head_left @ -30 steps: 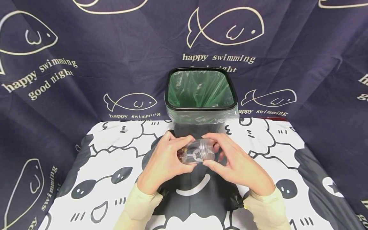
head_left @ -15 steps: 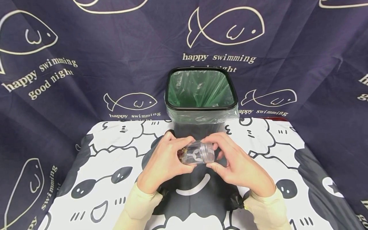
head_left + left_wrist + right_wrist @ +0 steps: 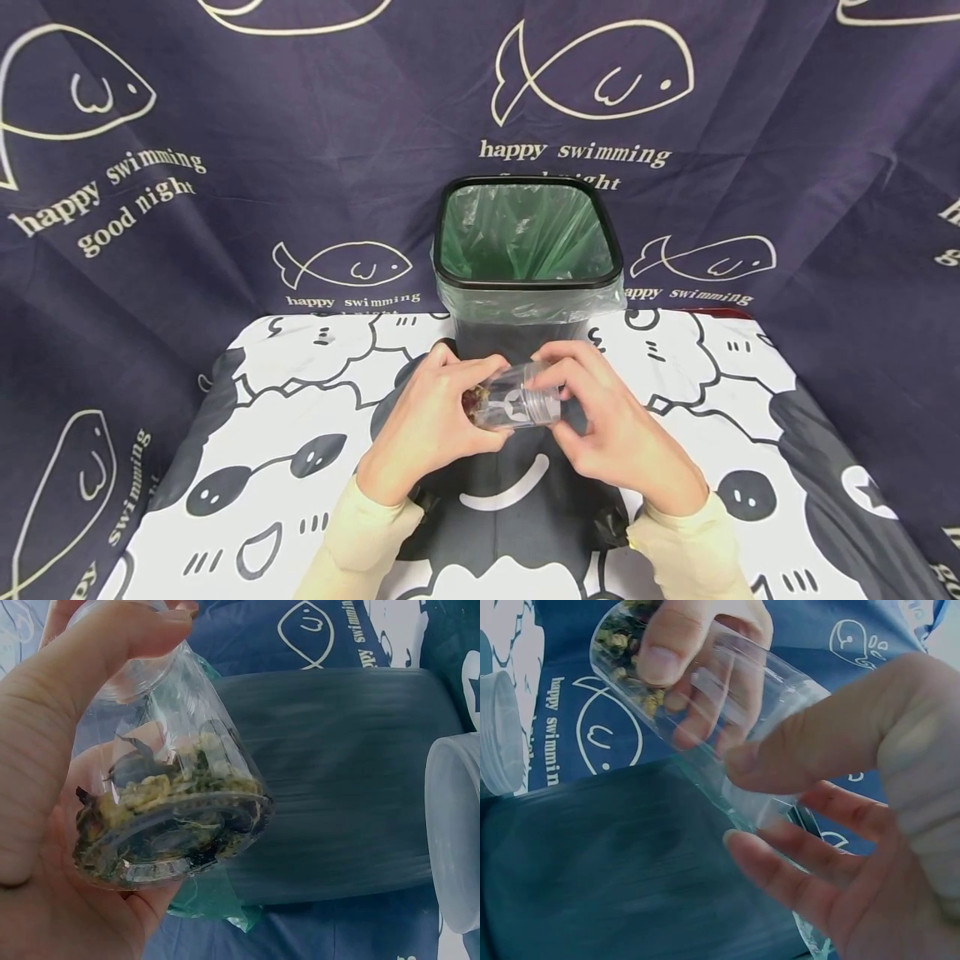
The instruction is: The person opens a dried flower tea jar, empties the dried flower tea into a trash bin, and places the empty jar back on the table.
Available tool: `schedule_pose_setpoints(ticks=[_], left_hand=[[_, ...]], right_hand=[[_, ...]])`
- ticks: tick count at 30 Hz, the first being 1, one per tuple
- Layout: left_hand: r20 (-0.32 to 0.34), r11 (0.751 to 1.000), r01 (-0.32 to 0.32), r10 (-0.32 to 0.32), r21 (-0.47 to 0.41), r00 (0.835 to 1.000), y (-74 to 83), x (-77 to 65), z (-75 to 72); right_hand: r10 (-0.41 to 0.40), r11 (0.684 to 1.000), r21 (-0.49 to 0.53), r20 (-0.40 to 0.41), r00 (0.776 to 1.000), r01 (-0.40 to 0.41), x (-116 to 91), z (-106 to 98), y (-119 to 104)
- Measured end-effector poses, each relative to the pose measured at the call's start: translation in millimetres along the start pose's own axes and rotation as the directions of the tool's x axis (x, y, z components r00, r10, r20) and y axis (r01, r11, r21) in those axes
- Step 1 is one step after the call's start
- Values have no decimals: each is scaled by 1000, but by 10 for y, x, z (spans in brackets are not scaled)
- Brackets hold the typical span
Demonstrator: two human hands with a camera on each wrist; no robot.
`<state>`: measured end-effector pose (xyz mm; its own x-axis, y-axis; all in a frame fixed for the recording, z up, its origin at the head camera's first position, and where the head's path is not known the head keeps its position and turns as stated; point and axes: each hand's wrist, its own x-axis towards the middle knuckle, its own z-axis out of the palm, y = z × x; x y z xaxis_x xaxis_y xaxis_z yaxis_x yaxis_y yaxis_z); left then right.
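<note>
A clear plastic jar (image 3: 513, 406) lies on its side in the air between both hands, its ridged end toward the right. My left hand (image 3: 429, 417) grips the jar round its base end, thumb on the near side and fingers on the far side. Dried yellowish and dark flowers (image 3: 169, 784), like flower tea, sit at the jar's bottom. With thumb and fingers on the ridged end, my right hand (image 3: 621, 429) holds the jar's other side. In the right wrist view its thumb presses on the clear wall (image 3: 787, 697), with other fingers spread below.
A dark bin (image 3: 517, 333) with a black rim and thin plastic liner (image 3: 525, 233) stands just beyond the hands. The table has a black-and-white cartoon cloth (image 3: 300, 500). Behind hangs a navy fish-print curtain (image 3: 360, 125). Translucent round plastic (image 3: 456, 832) edges the left wrist view.
My right hand's fingers have shifted over the ridged end, the index finger now further onto the jar and the thumb slightly further right. The left hand and jar stay nearly in place.
</note>
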<state>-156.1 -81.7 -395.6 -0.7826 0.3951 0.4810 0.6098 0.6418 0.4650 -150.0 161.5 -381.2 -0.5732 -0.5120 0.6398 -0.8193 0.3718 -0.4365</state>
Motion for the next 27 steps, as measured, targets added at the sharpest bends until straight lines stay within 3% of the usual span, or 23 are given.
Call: schedule_pose_setpoints(ticks=[9, 27], left_hand=[[5, 1000, -4, 4, -4, 1000, 5, -4, -14], [26, 1000, 24, -24, -10, 999, 20, -3, -21]], right_hand=[[-44, 999, -21, -38, 998, 43, 15, 44, -1], [-43, 999, -3, -14, 999, 43, 17, 23, -11]])
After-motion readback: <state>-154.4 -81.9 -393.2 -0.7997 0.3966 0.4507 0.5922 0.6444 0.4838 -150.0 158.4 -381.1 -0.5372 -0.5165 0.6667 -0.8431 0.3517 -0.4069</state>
